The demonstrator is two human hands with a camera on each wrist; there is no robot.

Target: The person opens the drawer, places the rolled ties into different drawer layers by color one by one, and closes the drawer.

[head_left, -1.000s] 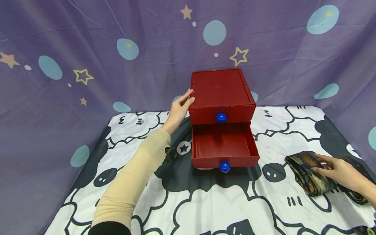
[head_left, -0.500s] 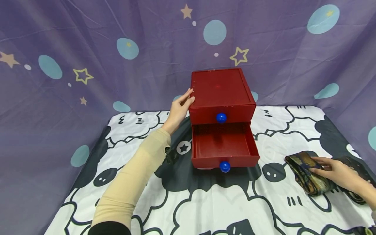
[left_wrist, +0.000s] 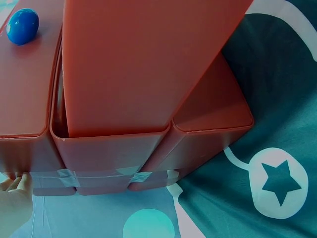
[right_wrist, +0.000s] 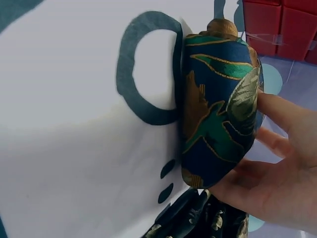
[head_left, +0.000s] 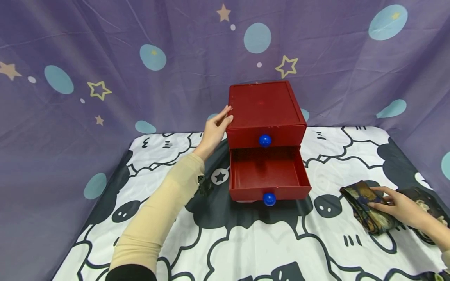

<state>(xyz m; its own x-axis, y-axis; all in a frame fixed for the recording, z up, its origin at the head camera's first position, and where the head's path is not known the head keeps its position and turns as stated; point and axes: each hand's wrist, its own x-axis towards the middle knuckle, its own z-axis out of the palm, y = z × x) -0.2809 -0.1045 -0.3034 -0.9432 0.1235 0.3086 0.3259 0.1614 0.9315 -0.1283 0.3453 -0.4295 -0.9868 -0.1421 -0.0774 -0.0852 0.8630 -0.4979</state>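
In the head view, we rest our left hand (head_left: 212,134), fingers straight and gripping nothing, against the red plastic drawer box (head_left: 261,105); our right hand (head_left: 404,209) touches the folded, dark floral-patterned cloth bundle (head_left: 372,223) to its right.

In the left wrist view, we see fingertips against the box's side.

In the right wrist view, we cannot tell whether our fingers pinch the bundle; we judge it light and soft, best taken across its folded thickness.

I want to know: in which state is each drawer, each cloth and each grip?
Top drawer: shut.
Middle drawer: pulled out, visible part empty.
Bottom drawer: seems shut, partly hidden.
Colourful cloth: folded.
Black cloth: seems folded, partly hidden.
Left grip: fingers extended against cabinet.
Right grip: touching colourful cloth; firmness unclear.
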